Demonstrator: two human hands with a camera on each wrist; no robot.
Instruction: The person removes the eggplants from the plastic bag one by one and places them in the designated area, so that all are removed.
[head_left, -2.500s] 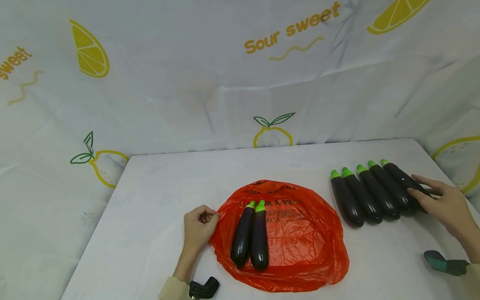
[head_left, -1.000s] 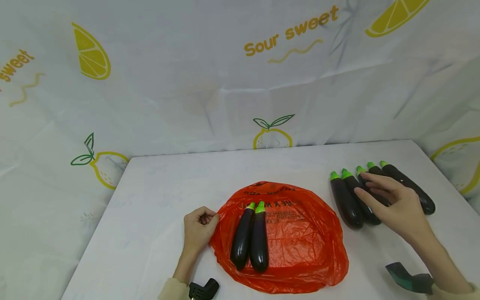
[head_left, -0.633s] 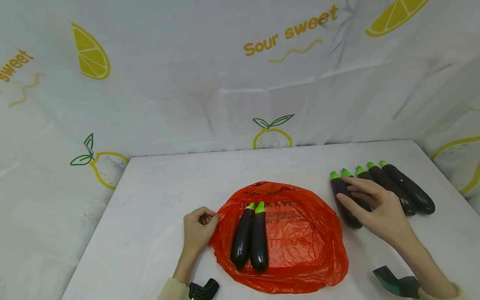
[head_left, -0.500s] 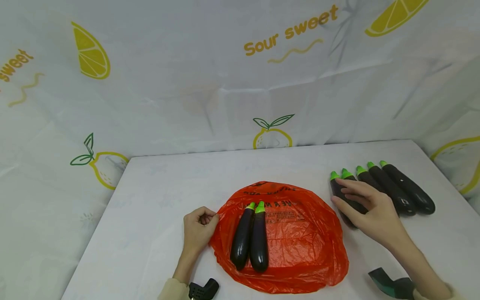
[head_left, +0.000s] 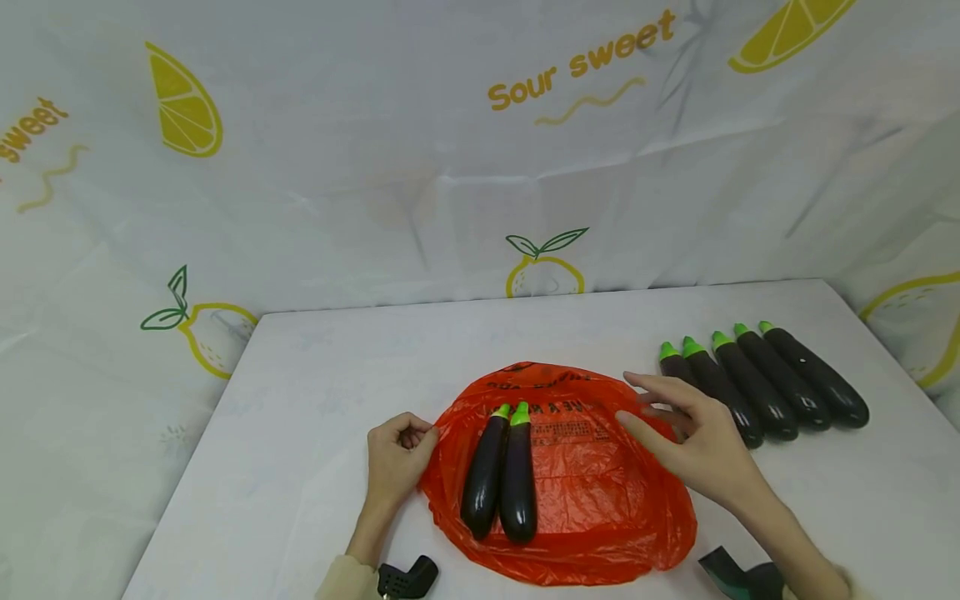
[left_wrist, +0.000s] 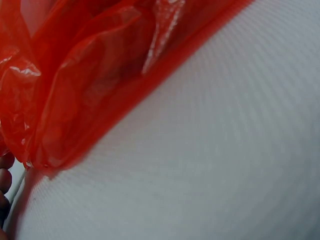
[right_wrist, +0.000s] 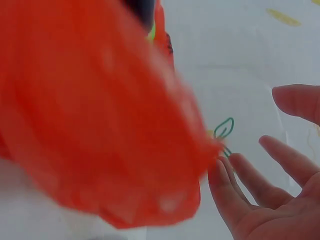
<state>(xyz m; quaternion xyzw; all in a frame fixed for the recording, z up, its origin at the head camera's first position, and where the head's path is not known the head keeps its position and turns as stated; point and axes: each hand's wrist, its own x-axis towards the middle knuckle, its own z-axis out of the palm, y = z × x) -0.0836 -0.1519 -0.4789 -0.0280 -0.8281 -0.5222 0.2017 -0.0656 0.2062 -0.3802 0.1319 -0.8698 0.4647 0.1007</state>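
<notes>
An orange plastic bag (head_left: 592, 492) lies flat on the white table (head_left: 315, 392), with two dark eggplants (head_left: 501, 479) side by side on its left half. My left hand (head_left: 423, 435) pinches the bag's left edge; the left wrist view shows crumpled bag plastic (left_wrist: 90, 75) close up, with fingertips (left_wrist: 5, 172) at the frame's edge. My right hand (head_left: 648, 408) hovers open over the bag's right edge, fingers spread and holding nothing. The right wrist view shows its open fingers (right_wrist: 295, 160) beside the bag (right_wrist: 90, 115). Several more eggplants (head_left: 757, 387) lie in a row just right of that hand.
A white cloth printed with lemons (head_left: 180, 104) hangs behind and at both sides of the table. A black wrist mount (head_left: 408, 577) and a dark green one (head_left: 738, 577) show at the bottom edge. Bare table lies left of the bag.
My right hand has swept left from the far end of the eggplant row, across it, to the bag's right edge. The left hand, bag and eggplants have stayed put.
</notes>
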